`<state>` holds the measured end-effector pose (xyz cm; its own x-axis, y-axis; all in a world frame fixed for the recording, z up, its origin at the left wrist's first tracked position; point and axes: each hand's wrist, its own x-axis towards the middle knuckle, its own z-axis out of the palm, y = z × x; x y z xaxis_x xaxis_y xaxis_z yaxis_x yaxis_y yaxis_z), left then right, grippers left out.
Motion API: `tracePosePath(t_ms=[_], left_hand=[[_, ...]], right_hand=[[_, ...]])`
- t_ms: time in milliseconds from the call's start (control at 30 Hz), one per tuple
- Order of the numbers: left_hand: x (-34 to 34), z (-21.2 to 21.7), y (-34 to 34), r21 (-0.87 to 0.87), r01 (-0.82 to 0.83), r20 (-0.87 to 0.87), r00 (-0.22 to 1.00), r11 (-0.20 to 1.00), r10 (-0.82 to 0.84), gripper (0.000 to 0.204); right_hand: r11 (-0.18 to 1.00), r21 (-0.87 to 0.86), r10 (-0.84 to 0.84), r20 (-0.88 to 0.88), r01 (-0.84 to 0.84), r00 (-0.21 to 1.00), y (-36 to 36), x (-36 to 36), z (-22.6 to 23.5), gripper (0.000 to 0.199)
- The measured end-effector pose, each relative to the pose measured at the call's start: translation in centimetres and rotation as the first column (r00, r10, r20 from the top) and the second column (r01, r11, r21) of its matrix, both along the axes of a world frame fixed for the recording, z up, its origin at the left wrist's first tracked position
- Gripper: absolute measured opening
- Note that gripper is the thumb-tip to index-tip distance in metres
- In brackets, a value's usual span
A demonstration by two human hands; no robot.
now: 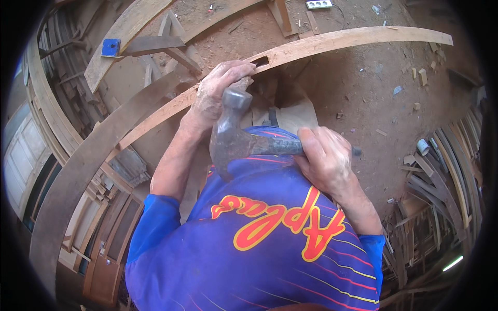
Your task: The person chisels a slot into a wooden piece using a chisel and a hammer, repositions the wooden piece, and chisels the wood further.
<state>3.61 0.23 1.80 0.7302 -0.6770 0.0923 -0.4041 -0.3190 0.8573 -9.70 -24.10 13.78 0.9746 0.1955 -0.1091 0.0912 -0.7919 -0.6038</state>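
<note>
My right hand (pixel 329 158) is closed round the dark handle of a claw hammer (pixel 229 140). Its metal head hangs in front of my left wrist, striking face pointing up and away from me. My left hand (pixel 213 90) is closed with fingers curled, resting on a long pale wooden beam (pixel 358 39). Right beside those fingertips a dark rectangular slot (pixel 260 61) is cut in the beam. The hammer head partly covers the left hand, and what its fingers hold cannot be made out.
A long dark board (pixel 96 150) curves along the left. Beyond it lies a plank (pixel 122 33) with a blue block (pixel 110 47) on it. Wood offcuts (pixel 423 77) and a white power strip (pixel 318 4) lie on the dirt floor. Stacked timber (pixel 433 189) stands at right.
</note>
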Motion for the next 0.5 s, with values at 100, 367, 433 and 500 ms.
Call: tracePosePath(t_ms=[100,367,433,500], left_hand=[[0.4,1.8,-0.3,0.139,-0.021,-0.106,0.994,0.990,0.036,0.042],[-0.4,1.8,1.2,0.064,-0.030,-0.036,0.999,0.997,0.033,0.032],[-1.4,2.4,2.7,-0.080,-0.124,0.032,0.991,0.989,0.127,0.031],[-2.0,3.3,3.6,-0.108,-0.242,-0.070,0.969,0.964,0.236,0.033]], right_hand=[[0.997,-0.083,-0.009,-0.072,0.003,0.997,0.4,1.0,-1.0,0.030],[0.942,0.122,-0.256,-0.335,0.311,0.907,-1.1,0.4,0.6,0.022],[0.859,0.050,-0.468,-0.327,0.510,0.821,-2.1,-0.7,0.6,0.022],[0.821,0.052,-0.516,-0.361,0.569,0.777,-3.4,-1.3,0.2,0.020]])
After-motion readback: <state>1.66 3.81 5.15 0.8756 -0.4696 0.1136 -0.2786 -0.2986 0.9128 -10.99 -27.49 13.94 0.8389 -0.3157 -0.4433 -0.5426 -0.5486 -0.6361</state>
